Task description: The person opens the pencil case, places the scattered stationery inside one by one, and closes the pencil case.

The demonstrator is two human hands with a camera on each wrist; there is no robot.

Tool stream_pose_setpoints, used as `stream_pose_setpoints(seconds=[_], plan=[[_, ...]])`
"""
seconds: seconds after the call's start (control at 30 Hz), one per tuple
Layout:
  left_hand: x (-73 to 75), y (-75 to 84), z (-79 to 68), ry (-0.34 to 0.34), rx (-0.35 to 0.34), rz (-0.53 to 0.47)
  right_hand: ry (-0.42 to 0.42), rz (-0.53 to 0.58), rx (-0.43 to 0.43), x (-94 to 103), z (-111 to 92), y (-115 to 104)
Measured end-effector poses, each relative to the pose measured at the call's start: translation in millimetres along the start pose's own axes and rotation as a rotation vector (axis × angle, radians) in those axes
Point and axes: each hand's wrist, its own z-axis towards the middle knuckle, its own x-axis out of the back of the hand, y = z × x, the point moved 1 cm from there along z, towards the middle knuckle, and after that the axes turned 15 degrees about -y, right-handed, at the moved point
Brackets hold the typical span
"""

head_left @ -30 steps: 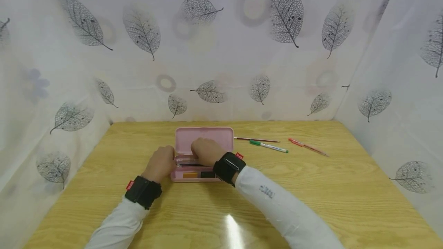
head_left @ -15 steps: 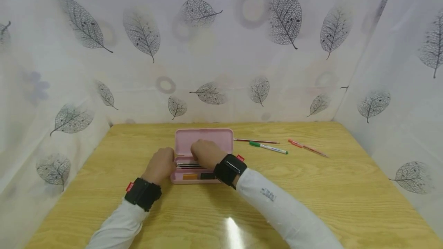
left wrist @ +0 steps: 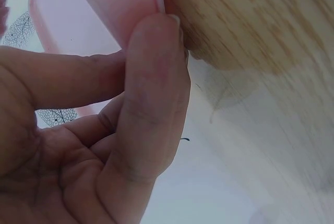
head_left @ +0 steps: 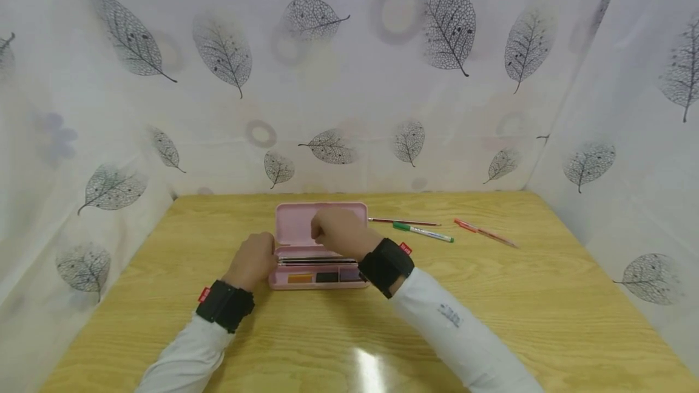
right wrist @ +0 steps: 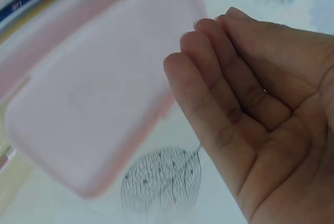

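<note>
A pink pencil case (head_left: 292,226) lies on the table with its lid tipped back. My left hand (head_left: 251,262) is at its left end; in the left wrist view, thumb and fingers pinch the pink wall (left wrist: 122,2). Over the lid is my right hand (head_left: 341,232), its fingers gently bent and holding nothing in the right wrist view. Several slim pencils (head_left: 314,261) lie lengthwise in the back compartment. The front compartment has an orange block (head_left: 300,278) and a black block (head_left: 327,277), plus a dark piece at its right end, partly hidden by my right wrist.
Right of the case, a dark red pencil (head_left: 406,221) lies near a green-capped marker (head_left: 431,234). Farther right is an orange-red pen (head_left: 486,233). Leaf-printed white cloth (head_left: 349,90) encloses the wooden table (head_left: 491,308) at the back and sides.
My right hand has lifted out of the back compartment and shifted right, uncovering the pencils and the front compartment's right end. My left hand stays at the case's left end.
</note>
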Motion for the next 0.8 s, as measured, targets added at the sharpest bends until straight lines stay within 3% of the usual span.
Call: stream_pose_setpoints(seconds=[0.43, 0.8], plan=[[0.8, 1.0, -0.3, 0.001, 0.006, -0.033, 0.08, 0.099, -0.024, 36.8, -28.4, 23.8], [0.3, 1.4, 0.2, -0.004, 0.016, -0.025, 0.125, 0.117, -0.068, 34.9, -49.5, 55.2]])
